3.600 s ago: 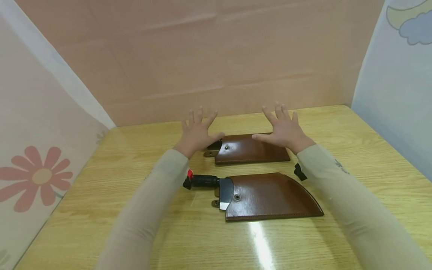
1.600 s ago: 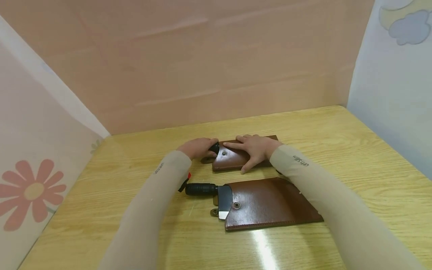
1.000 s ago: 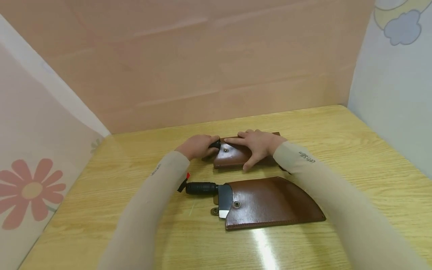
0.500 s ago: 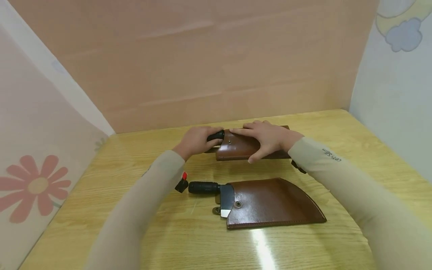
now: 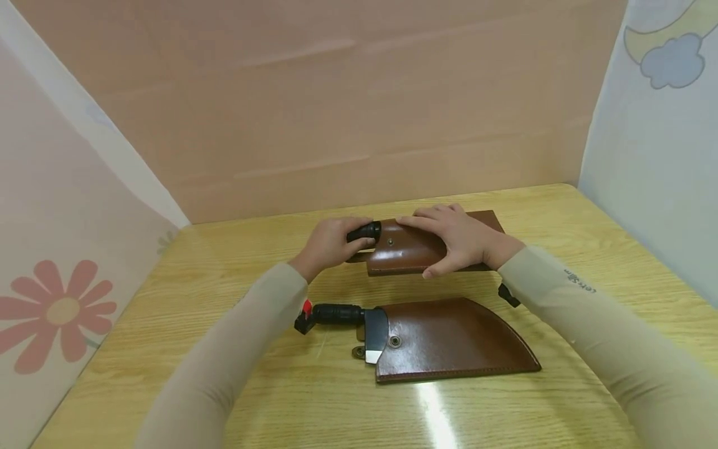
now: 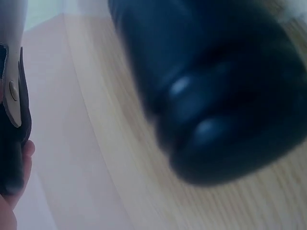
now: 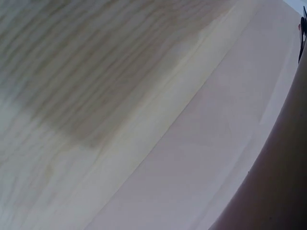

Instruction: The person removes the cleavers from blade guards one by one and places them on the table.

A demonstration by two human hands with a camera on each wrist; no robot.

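Two knives in brown leather sheaths lie on the wooden table. My left hand grips the black handle of the far knife. My right hand holds the far sheath, fingers over its top and thumb at its front edge. The near knife's black handle has a red tag and sticks out left of the near sheath. The left wrist view shows a blurred dark shape over wood. The right wrist view shows a brown sheath edge by the table.
A pink wall closes off the table's far side. A flowered panel stands on the left, and a pale panel with a cloud drawing stands on the right. A small black object lies by my right sleeve.
Both hands came down from hovering open onto the far knife, the left taking its handle and the right its sheath. Since then knife and sheath have shifted a little to the right.
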